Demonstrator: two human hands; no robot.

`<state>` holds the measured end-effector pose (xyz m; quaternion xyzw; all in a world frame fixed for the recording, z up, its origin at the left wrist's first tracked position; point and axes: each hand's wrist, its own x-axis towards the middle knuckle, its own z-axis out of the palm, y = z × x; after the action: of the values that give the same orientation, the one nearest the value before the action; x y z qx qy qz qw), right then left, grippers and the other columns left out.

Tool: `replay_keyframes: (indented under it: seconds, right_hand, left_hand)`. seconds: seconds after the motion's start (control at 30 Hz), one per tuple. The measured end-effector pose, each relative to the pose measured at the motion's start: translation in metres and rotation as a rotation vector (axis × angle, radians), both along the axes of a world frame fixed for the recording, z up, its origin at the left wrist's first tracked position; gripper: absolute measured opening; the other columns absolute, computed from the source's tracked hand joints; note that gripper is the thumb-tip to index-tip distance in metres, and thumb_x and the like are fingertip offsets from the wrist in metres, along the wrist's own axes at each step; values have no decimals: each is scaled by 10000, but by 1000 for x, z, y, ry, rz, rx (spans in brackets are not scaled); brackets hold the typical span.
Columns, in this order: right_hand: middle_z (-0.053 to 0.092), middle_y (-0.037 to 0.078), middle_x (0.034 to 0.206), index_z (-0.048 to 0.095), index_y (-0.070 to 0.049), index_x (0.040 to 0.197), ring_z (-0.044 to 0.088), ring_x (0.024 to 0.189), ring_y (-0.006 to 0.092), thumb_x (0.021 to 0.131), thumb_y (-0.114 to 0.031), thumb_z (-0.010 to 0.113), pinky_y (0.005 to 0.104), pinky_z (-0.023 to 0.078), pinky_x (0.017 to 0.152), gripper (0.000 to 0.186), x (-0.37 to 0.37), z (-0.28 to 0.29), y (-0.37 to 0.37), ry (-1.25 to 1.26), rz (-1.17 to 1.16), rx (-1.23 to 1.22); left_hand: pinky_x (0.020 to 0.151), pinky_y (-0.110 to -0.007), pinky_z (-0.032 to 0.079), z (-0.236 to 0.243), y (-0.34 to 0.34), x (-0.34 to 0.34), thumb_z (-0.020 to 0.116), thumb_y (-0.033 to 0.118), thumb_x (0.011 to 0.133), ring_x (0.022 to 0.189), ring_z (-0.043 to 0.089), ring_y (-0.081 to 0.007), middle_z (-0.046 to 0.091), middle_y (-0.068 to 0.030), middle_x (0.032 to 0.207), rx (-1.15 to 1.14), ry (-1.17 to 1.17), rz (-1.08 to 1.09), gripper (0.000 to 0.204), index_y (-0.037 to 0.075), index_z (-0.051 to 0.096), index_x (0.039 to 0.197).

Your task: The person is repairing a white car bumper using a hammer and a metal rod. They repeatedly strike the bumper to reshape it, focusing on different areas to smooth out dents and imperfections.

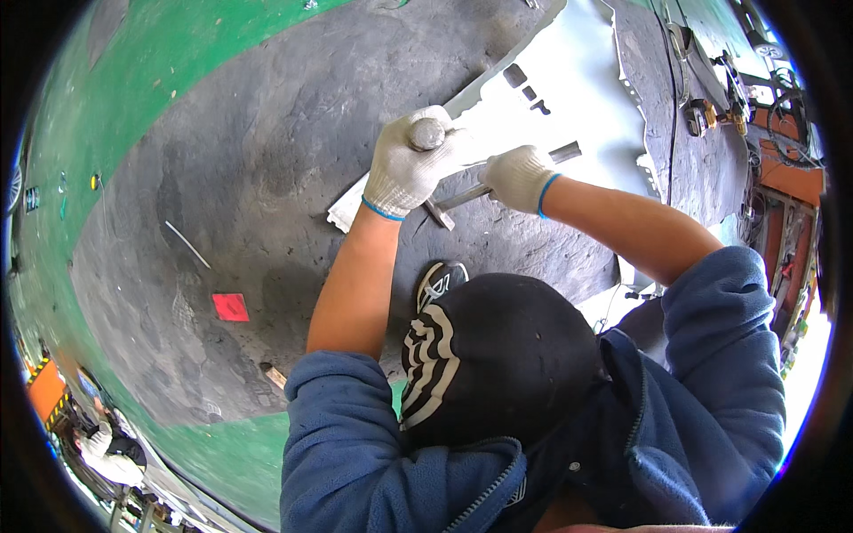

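My left hand (pixel 404 164), in a white knit glove with a blue cuff, is closed around a grey metal tool (pixel 427 134). Only its round end shows; the glove hides the rest. To its right, my gloved right hand (pixel 520 177) grips a hammer (pixel 464 197) by its metal handle. The handle's end sticks out beyond the fist, and the small head points left, low beside my left wrist. Both hands are over the lower part of a large white sheet-metal panel (pixel 586 67) with ragged edges and several dark cut-outs, lying on the dark mat.
The worn grey mat (pixel 222 160) lies on a green floor (pixel 169 53). On it are a red square (pixel 230 307) and a thin white strip (pixel 188 245). Cables, a yellow power tool (pixel 700 117) and orange-fronted racks stand at right. Another person (pixel 111 453) is at far lower left.
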<state>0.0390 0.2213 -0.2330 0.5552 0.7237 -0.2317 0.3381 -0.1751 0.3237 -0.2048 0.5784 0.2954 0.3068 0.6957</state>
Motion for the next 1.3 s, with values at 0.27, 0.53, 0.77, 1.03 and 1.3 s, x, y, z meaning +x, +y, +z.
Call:
replay_keyframes:
  seconds: [0.27, 0.53, 0.77, 1.03, 1.3]
  right_hand:
    - [849, 182, 1113, 881, -84, 1109, 827, 1053, 367, 981, -204, 733, 511, 647, 907, 230, -12, 23, 25, -10, -21, -103]
    - [851, 184, 1056, 880, -59, 1066, 837, 970, 368, 968, -161, 711, 513, 655, 849, 220, -16, 27, 6, 53, -59, -64]
    - [851, 172, 1077, 878, -72, 1086, 830, 1033, 353, 972, -152, 715, 511, 648, 888, 215, -19, 23, 1, 44, -104, -115]
    - [855, 165, 1048, 885, -84, 1048, 835, 985, 362, 975, -179, 713, 513, 649, 855, 209, -15, 25, 4, 85, -45, -47]
    - [855, 162, 1061, 881, -67, 1059, 839, 992, 351, 964, -170, 734, 501, 658, 844, 203, -25, 27, -3, 68, -45, -84]
  left_hand:
    - [601, -285, 434, 14, -4, 4, 789, 92, 967, 678, 539, -44, 589, 47, 714, 59, -54, 14, 172, 39, 692, 834]
    - [744, -310, 531, 7, -2, 3, 861, 114, 938, 811, 585, -80, 671, -12, 808, 11, -15, -36, 163, 2, 743, 933]
    - [658, -289, 471, 11, 0, 2, 810, 90, 956, 738, 568, -53, 633, 34, 766, 60, -51, -23, 146, 32, 712, 865]
    - [748, -306, 544, 9, 3, 2, 858, 104, 938, 831, 618, -68, 691, -13, 823, 34, -51, -60, 142, -3, 765, 950]
    - [742, -326, 558, 6, -1, 3, 867, 121, 945, 824, 653, -94, 741, -47, 839, 61, -39, -79, 155, -1, 779, 982]
